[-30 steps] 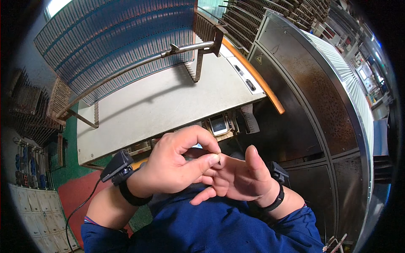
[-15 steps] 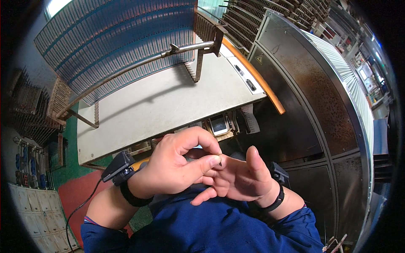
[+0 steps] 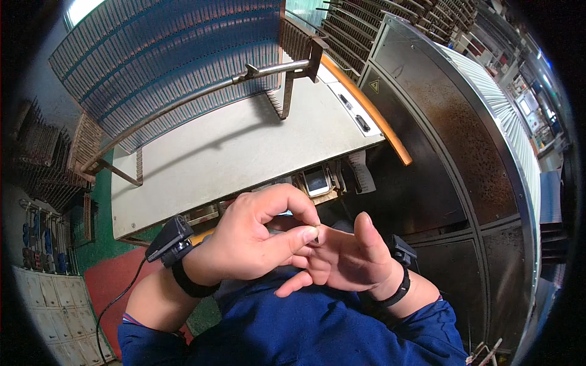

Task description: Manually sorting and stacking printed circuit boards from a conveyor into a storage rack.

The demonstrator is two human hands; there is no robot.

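Note:
My left hand [image 3: 253,235] is closed in a pinch, thumb against forefinger. A small dark piece [image 3: 317,238] shows at the tip of the pinch, too small to name. Palm up beside it lies my right hand [image 3: 351,259], with its thumb raised and little finger stretched out. The left hand covers part of its other fingers, and the pinched piece is right over its finger bases. Both hands are in front of my body, short of the near edge of the white table [image 3: 244,143].
A metal rack [image 3: 177,67] packed with rows of thin strips stands on the table. Below the tabletop, a shelf holds a device with a screen [image 3: 317,182]. An orange bar [image 3: 366,110] runs along the table's right end, beside a dark metal cabinet [image 3: 439,140]. More racks stand at far left.

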